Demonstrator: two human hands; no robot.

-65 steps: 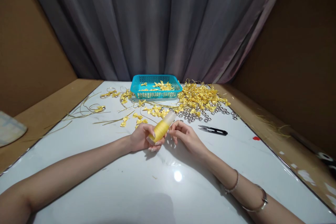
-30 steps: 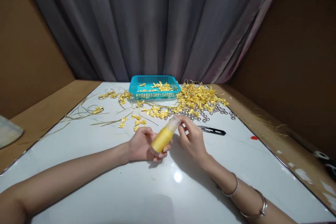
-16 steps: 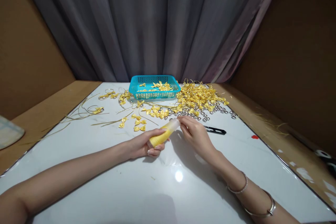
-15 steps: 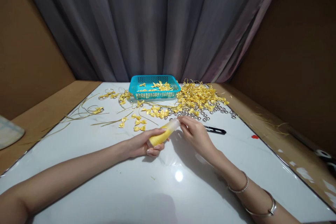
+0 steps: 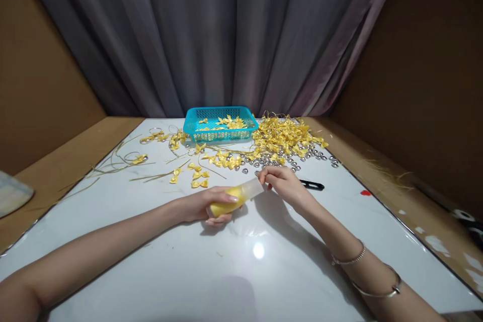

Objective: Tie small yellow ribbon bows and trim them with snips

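Note:
My left hand [image 5: 215, 204] is wrapped around a yellow bottle [image 5: 228, 205] with a frosted, see-through end [image 5: 251, 189]. The bottle lies tilted above the white table, its frosted end pointing right and slightly up. At the tip of that end is my right hand [image 5: 283, 184], its fingers curled and pinched together. What they pinch, if anything, is hidden. Just beyond the hands lie small yellow ribbon bows [image 5: 199, 179] and silvery bead-like pieces [image 5: 260, 163].
A blue basket [image 5: 221, 136] holding yellow bows stands at the back. Right of it is a heap of yellow bows with gold cords [image 5: 283, 136]. A black-handled tool [image 5: 313, 185] lies beyond my right hand. Loose gold cords [image 5: 121, 161] spread at left.
The bottle has tipped flatter, and its frosted end has swung slightly down and to the right. My right hand has shifted a little right, still at the tip.

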